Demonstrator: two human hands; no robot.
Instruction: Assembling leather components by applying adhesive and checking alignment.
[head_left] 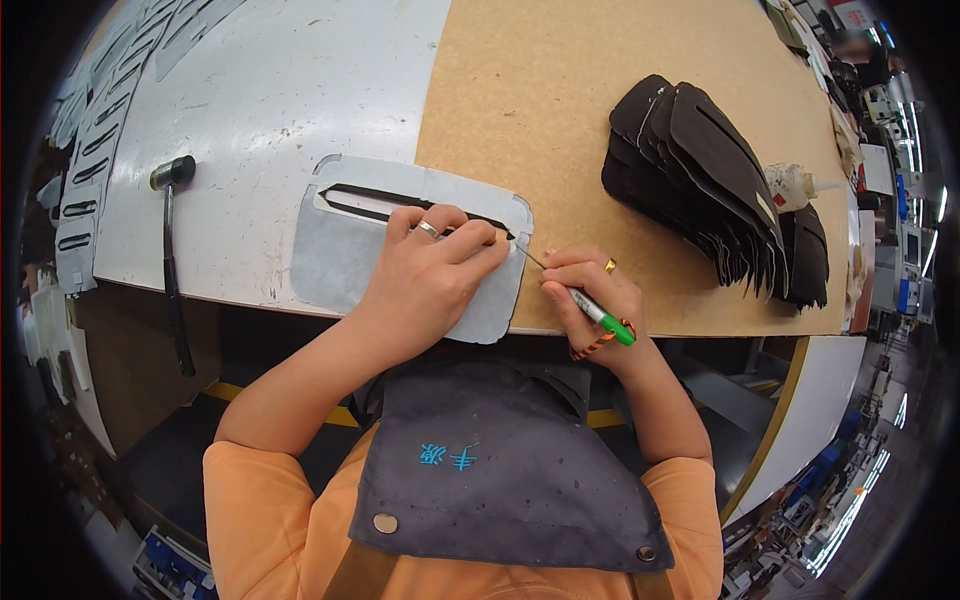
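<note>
A grey panel (pixel 345 265) with rounded corners lies at the table's front edge. Black strips (pixel 370 191) frame a long narrow slot across it, with white material inside. My left hand (pixel 432 275) bears down on the panel, its bent fingers gathered at the slot's right end; the fingertips partly cover the strip there. In my right hand (pixel 600 295) is a slim awl-like tool (pixel 590 305) with a pale barrel, a green end and a thin metal shaft. Its point reaches the panel's right edge, close to my left fingertips. Whether the tip touches the strip is hard to see.
A black-headed hammer (pixel 170 215) lies at left, its handle projecting past the table edge. Stacked black pieces (pixel 690 170) stand at right beside a white nozzle bottle (pixel 790 187). Slotted grey pieces (pixel 95 145) line the far left. A tan board (pixel 560 90) covers the table's right part.
</note>
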